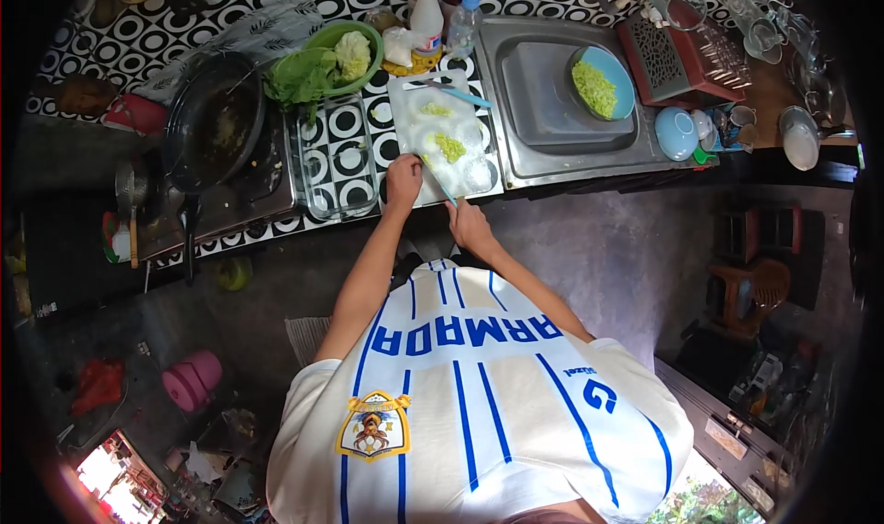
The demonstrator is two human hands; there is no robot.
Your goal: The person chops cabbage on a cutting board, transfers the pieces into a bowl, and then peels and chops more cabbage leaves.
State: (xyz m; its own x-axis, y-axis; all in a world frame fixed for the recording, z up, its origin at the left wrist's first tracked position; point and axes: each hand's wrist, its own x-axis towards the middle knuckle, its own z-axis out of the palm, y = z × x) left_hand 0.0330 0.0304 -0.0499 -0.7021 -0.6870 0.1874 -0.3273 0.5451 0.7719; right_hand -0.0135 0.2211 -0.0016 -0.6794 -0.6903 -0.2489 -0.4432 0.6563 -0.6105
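Note:
My right hand (pixel 471 227) is closed round the blue handle of a knife (pixel 437 180), whose blade points up and left over the near edge of a white cutting board (pixel 405 96). Beside the blade's tip, my left hand (pixel 403 183) rests at the board's lower left corner with its fingers drawn together; whatever they hold is too small to make out. Chopped green vegetable (pixel 449 147) lies in a pile just beyond the blade, with a smaller heap (pixel 435 110) farther back. A second blue-handled knife (pixel 470 97) lies across the board's far end.
Left of the board are a clear glass dish (pixel 340 209), a green basket (pixel 376 52) of leafy greens and a black wok (pixel 214 123) on the stove. Bottles (pixel 426 17) stand behind. To the right, a blue bowl (pixel 624 73) of chopped vegetable sits over the metal sink (pixel 516 160).

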